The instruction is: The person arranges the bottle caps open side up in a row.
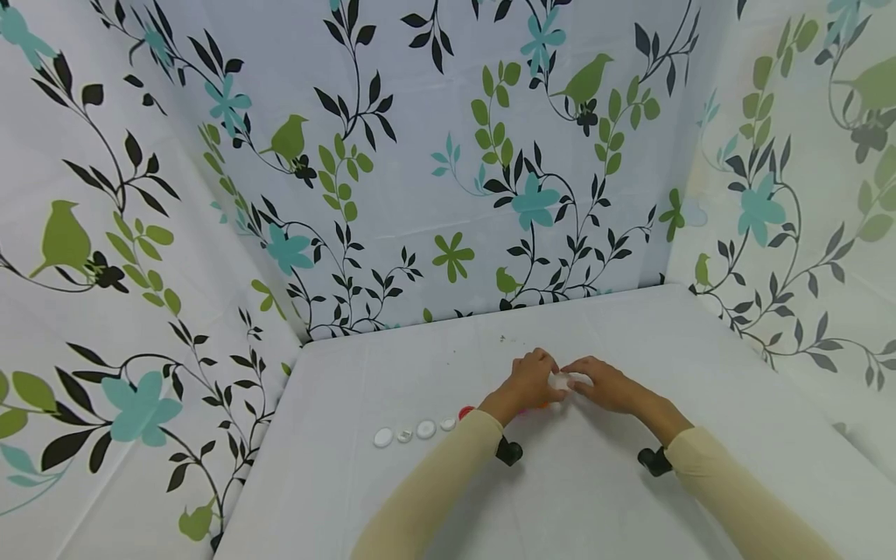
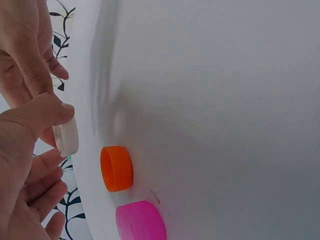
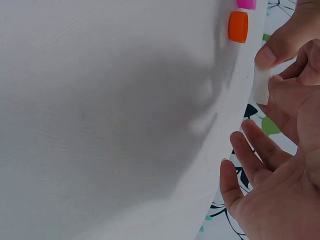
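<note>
Both hands hold a small white bottle cap [image 1: 560, 381] between them, raised over the table. My left hand [image 1: 530, 381] has its thumb on the upper part of the cap [image 2: 67, 137], as the left wrist view shows, with the other fingers spread below. From the other side, my right hand [image 1: 607, 386] pinches the cap between thumb and finger; in the right wrist view its remaining fingers are loosely bent away. Nearest beneath the hands stands an orange cap [image 2: 120, 170] on its side edge in view, beside a bright pink cap [image 2: 142, 222].
A row of caps runs leftward on the white-covered table [image 1: 616, 482]: a red cap [image 1: 465, 412], partly behind the left wrist, then several white caps [image 1: 425, 429]. Dark specks [image 1: 502, 338] lie farther back. Patterned curtains [image 1: 455, 155] enclose the table's back and sides.
</note>
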`<state>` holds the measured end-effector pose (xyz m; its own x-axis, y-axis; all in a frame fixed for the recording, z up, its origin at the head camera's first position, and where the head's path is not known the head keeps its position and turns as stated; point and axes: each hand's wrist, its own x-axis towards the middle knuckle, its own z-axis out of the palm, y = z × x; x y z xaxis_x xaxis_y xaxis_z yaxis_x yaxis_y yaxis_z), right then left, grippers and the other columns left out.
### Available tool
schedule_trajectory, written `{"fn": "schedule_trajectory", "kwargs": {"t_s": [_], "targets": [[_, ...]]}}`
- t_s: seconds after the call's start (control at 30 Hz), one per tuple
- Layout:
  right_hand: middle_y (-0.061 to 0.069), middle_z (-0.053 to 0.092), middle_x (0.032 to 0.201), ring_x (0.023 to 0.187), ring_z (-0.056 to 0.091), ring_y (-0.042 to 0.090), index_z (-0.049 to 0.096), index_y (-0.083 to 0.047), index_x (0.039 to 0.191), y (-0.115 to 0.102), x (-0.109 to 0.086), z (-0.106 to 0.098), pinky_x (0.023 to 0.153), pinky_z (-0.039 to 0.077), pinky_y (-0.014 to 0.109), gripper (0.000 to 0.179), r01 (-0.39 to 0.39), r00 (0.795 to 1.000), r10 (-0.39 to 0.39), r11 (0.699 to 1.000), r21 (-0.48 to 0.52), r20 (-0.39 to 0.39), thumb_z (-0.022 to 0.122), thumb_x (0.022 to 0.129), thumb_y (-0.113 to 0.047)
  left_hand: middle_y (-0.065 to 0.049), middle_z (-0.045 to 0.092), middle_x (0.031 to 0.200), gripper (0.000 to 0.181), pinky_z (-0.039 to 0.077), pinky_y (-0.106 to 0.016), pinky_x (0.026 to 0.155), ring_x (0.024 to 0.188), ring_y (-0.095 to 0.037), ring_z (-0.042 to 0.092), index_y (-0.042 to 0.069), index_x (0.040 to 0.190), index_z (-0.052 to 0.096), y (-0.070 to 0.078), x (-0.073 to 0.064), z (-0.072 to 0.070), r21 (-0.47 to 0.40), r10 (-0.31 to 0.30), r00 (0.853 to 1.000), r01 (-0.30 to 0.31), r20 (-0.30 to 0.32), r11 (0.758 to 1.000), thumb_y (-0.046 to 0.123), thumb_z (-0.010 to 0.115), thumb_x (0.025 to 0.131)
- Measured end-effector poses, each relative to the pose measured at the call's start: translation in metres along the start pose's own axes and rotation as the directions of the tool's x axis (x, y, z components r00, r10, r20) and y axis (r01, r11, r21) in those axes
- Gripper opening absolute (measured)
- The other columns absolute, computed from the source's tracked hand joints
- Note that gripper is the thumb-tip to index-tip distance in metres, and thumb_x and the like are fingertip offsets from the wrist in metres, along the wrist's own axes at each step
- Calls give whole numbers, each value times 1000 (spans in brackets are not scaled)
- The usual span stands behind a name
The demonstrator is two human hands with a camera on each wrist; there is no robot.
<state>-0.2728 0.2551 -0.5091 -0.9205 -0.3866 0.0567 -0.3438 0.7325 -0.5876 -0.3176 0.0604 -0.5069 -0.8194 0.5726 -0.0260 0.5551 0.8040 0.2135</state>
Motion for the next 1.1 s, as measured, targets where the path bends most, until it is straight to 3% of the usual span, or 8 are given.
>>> {"fn": "schedule_trajectory", "kwargs": {"t_s": [0.13,0.33,0.5,1.1], "targets": [[20,61,141,138,52,46,65,-5,140,4,-1,5,108,40,73,41,-19,999,20,999,-38,26,69,104,-24,1,55,136,40,41,-35,106,123,-15,54,16,122,65,1,-5,3,-9,20,1000,-20,5,1000,45,75,97],[18,64,138,134,55,45,70,-9,133,9,-2,14,97,35,87,37,3,1000,-3,995,-98,-2,75,99,-23,1,56,132,44,41,-35,104,122,-14,53,15,117,67,2,-10,7,10,32,999,-32,1,999,54,72,98],[19,64,136,132,57,45,71,-11,132,10,-3,16,94,39,85,36,1,1000,-3,987,-158,-11,76,98,-22,2,55,134,43,40,-35,105,124,-14,53,16,117,67,3,-10,9,20,29,1000,-29,6,999,55,70,99],[22,64,137,130,57,46,71,-8,133,8,-4,19,90,46,70,38,-7,999,0,978,-206,-35,76,98,-20,2,56,132,44,40,-36,107,124,-13,52,16,120,68,4,-8,14,6,-5,1000,5,17,1000,54,71,98]]}}
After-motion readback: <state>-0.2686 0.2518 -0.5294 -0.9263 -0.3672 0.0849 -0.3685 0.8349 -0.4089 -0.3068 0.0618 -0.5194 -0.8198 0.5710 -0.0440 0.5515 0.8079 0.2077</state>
